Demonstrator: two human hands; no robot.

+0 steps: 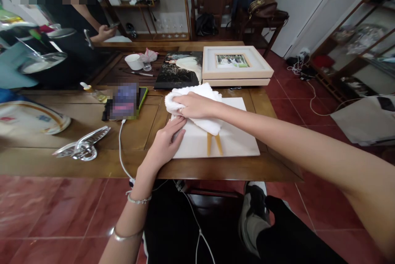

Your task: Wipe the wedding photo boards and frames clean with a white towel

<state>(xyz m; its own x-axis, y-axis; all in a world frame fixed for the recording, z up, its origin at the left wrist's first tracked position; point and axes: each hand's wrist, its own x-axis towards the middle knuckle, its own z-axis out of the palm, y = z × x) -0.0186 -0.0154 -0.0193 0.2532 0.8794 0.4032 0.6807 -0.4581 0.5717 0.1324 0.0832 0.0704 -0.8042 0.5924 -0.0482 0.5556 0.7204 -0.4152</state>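
My right hand [196, 105] is closed on a white cloth [203, 123] and presses it onto a flat white board [234, 140] that lies on the wooden table [92, 161]. The board looks like the back of a picture frame, with a wooden stand leg [214, 143] showing under the cloth. Flat on the board's left edge rests my left hand [166, 140], fingers stretched out and holding it down.
A framed photo [233, 64] and a dark photo print [180, 70] lie behind the board. A phone [125, 101] with a white cable, a silver ornament [82, 146], a plate [27, 117] and a white cup [134, 61] sit to the left. A person in black stands at the far left.
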